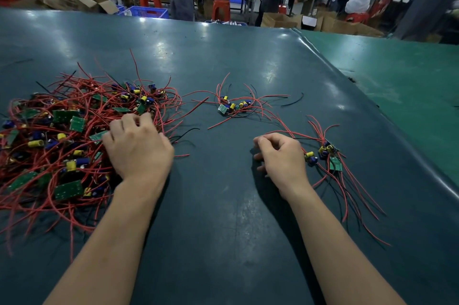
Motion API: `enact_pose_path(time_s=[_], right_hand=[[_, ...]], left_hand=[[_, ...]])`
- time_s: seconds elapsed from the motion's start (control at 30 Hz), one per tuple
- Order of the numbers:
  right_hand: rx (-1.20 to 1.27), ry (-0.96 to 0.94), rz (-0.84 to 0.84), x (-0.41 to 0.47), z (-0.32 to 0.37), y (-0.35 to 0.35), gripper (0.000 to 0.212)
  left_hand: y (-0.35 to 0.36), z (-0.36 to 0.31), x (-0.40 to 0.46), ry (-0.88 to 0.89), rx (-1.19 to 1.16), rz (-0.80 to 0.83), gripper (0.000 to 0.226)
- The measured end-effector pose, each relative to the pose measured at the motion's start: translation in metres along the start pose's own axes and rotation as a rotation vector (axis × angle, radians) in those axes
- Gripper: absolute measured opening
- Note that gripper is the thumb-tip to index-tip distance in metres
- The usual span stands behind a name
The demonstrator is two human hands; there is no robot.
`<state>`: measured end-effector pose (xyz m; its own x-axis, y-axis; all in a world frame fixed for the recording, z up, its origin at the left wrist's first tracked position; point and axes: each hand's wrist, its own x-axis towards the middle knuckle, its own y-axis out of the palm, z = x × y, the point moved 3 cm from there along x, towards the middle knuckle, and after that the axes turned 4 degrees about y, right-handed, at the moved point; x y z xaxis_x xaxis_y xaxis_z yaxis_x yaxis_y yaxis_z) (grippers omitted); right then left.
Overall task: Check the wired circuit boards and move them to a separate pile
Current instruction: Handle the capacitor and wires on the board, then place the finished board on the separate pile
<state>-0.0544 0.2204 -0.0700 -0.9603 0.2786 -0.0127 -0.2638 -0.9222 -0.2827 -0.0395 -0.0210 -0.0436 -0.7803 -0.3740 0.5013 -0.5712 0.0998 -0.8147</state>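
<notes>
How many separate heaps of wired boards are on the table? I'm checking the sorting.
3: a big heap at the left under the left hand, a small cluster farther back in the middle, and a small bunch beside the right hand.

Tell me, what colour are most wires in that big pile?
Red, with a few black ones, in the big pile; seen in the head view.

Head-worn camera looks forward and down, close over the table [248,61].

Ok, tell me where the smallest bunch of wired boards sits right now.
In the head view, the smallest bunch lies on the dark table at the right, just beyond the right hand, nearer than the middle bunch.
</notes>
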Motion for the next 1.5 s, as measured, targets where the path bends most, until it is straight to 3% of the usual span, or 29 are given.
enact_pose_path(time_s=[0.13,0.3,0.43,0.6,0.7,0.8,0.97,1.03,1.17,1.33,1.5], right_hand=[[0.011,-0.009,0.081,-0.003,0.001,0.003,0.018],[-0.096,-0.04,0.109,-0.004,0.001,0.004,0.018],[-0.127,-0.057,0.121,-0.005,0.002,0.005,0.019],[-0.052,-0.082,0.092,-0.005,0.003,0.004,0.016],[-0.067,-0.111,0.155,-0.006,0.003,0.006,0.012],[-0.114,-0.2,0.322,-0.013,0.008,0.013,0.013],[0.077,-0.262,0.511,-0.022,0.019,0.016,0.03],[0.161,-0.23,0.511,-0.023,0.02,0.017,0.031],[0.302,-0.098,0.439,-0.022,0.019,0.018,0.011],[0.549,0.037,0.318,-0.013,0.016,0.014,0.012],[0.64,-0.005,0.151,-0.008,0.018,0.007,0.011]], left_hand=[[-0.001,0.005,0.004,-0.002,0.034,-0.014,0.02],[-0.016,0.002,0.004,0.039,-0.248,-0.325,0.018],[-0.022,-0.006,-0.001,0.12,-0.306,-0.467,0.022],[-0.022,-0.019,-0.007,0.385,-0.449,-0.538,0.025],[-0.017,-0.038,-0.021,0.579,-0.494,-0.459,0.021],[-0.013,-0.055,-0.036,0.697,-0.531,-0.407,0.019],[-0.008,-0.069,-0.048,0.864,-0.693,-0.284,0.02],[-0.006,-0.069,-0.047,0.841,-0.767,-0.211,0.022],[-0.006,-0.067,-0.044,0.701,-0.813,-0.109,0.029],[0.009,-0.057,-0.037,0.516,-0.52,0.194,0.041],[0.017,-0.047,-0.029,0.479,-0.303,0.19,0.028]])
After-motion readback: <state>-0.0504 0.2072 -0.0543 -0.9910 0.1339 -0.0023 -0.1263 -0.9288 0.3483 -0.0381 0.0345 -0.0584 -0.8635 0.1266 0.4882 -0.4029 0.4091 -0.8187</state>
